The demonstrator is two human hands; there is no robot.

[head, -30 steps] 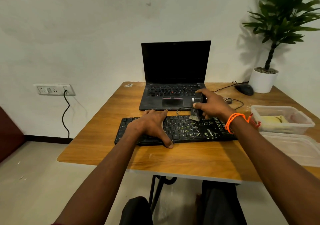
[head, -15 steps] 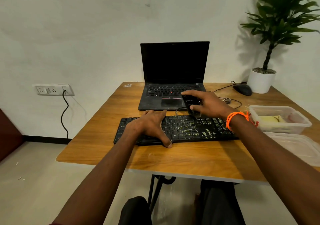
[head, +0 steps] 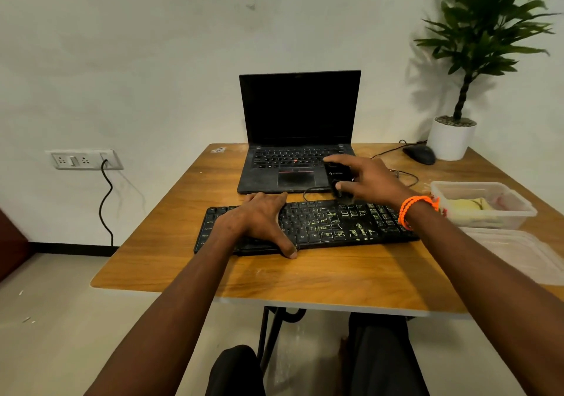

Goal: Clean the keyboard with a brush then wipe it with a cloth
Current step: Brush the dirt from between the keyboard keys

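Count, left to right: one wall socket plate (head: 84,160) with one black cord (head: 105,200) plugged in; one wooden table (head: 189,261); one external keyboard (head: 323,225); one laptop (head: 297,133), lid up, screen dark; one brush (head: 338,179); one mouse (head: 419,154); one potted plant (head: 476,45) in a white pot; one clear plastic container (head: 485,205); one flat clear lid (head: 515,252) just in front of it. Two hands, two forearms.

Left hand (head: 259,221) lies flat on the left part of the keyboard, fingers straight, thumb stretched to the near edge. It presses down and grasps nothing.

The keyboard lies near the middle of the table, just in front of the laptop. Its right-hand keys carry pale yellowish smears.

Right hand (head: 370,182) grasps the black brush, fingers and thumb curled round its body. The brush is over the right corner of the laptop's palm rest, just behind the keyboard's far edge; its lower end is at that edge. Bristles are hidden by the thumb. One orange cord bracelet (head: 412,211) sits on the right wrist.

The container holds something yellow, cloth-like; I cannot tell more.

Against one second ago: the brush then stood with grey bristles showing on the upper key rows; now it is drawn back toward the laptop and the bristles are not seen. Left hand unchanged in place. Keyboard, laptop, mouse, container unmoved.
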